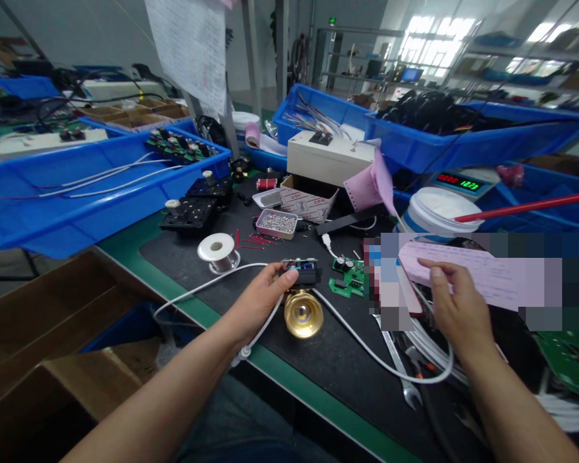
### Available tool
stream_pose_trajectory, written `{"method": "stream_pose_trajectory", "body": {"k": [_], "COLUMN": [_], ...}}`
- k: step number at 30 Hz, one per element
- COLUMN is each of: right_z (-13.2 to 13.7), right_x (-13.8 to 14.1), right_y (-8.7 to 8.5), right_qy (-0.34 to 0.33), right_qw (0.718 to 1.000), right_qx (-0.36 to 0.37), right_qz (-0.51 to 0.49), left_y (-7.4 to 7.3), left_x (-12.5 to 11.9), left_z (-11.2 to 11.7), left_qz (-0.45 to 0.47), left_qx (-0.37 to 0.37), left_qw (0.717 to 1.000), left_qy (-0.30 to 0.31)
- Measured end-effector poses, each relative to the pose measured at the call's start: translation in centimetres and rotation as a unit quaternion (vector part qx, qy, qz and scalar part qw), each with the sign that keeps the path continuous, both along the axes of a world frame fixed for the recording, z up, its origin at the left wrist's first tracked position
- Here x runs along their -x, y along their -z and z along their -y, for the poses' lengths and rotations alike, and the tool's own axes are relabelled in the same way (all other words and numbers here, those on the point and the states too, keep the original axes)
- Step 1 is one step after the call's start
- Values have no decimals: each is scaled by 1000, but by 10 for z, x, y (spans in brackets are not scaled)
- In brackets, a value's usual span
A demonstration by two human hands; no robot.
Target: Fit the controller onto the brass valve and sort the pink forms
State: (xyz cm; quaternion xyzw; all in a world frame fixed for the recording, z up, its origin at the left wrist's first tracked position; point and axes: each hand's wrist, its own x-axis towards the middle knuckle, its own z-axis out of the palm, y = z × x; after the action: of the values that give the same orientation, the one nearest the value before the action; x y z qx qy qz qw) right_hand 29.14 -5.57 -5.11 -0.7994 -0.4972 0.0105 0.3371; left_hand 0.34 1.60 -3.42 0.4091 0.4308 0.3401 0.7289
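Blue bins (77, 222) crowd the L side & back; black mat (270, 341) carries the small stuff. Nr L hand (263, 289): solder spool (217, 249), then red wires (260, 241) & a tin (276, 224) of tiny metal bits behind. PCB (352, 276) sits just R of the module (305, 275). White cable (367, 360) loops R from by the module, crossing the spanner (396, 357). Tub (439, 212) w/ red rod (525, 207) stands beyond R hand (463, 308).

Pixel blocks hide much around the pink slip (492, 276), so its edges & what's under are unclear. L fingers cover the module's L end; can't tell if the gold cup (303, 315) is joined to it.

Module is over the mat, mid-view, clamped btwn L thumb & fingers, long axis approx L–R, component side up/away. Cup on its near side, mouth facing up twd wearer. R thumb & index are close together at the slip; can't tell if they're pinching it.
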Motion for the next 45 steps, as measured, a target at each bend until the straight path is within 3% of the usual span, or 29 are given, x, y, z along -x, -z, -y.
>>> {"method": "stream_pose_trajectory", "body": {"k": [4, 7, 11, 14, 16, 18, 22, 29, 33, 37, 39, 40, 42, 45], "right_z": [-3, -5, -6, -6, -6, -7, -7, -1, 2, 17, 34, 44, 61, 70], "right_x": [-1, -1, 1, 2, 3, 3, 1, -7, 2, 49, 90, 113, 160, 220], "right_y": [3, 5, 6, 5, 5, 4, 5, 4, -21, -54, -58, -56, -40, -7], "right_qy": [-26, -32, -40, -40, -39, -39, -42, -13, 5, -51, -141, -202, -300, -307], "right_qw": [999, 999, 998, 997, 997, 997, 997, 999, 999, 990, 975, 954, 880, 799], "right_qx": [-29, -29, -39, -48, -52, -54, -46, -6, -1, -93, -62, -13, 99, 124], "right_qz": [-18, -33, -41, -45, -45, -44, -38, -31, -52, -92, -159, -221, -354, -502], "left_y": [-8, -16, -20, -15, -12, -9, -5, 18, 40, 60, 63, 61, 52, 32], "left_x": [6, 10, 14, 15, 16, 20, 44, 127, 144, 131, 120, 114, 105, 97], "left_z": [-10, -16, -24, -28, -30, -29, -13, 60, 93, 99, 99, 100, 104, 111], "left_qz": [-81, -203, -359, -445, -470, -465, -415, -397, -412, -380, -336, -317, -287, -241], "left_qx": [8, -44, -171, -225, -250, -259, -253, -236, -219, -232, -215, -199, -166, -143], "left_qw": [995, 975, 911, 859, 839, 841, 873, 887, 884, 895, 917, 927, 943, 959], "left_qy": [57, 82, 105, 118, 113, 93, 38, -25, -40, -5, 20, 28, 32, 33]}}
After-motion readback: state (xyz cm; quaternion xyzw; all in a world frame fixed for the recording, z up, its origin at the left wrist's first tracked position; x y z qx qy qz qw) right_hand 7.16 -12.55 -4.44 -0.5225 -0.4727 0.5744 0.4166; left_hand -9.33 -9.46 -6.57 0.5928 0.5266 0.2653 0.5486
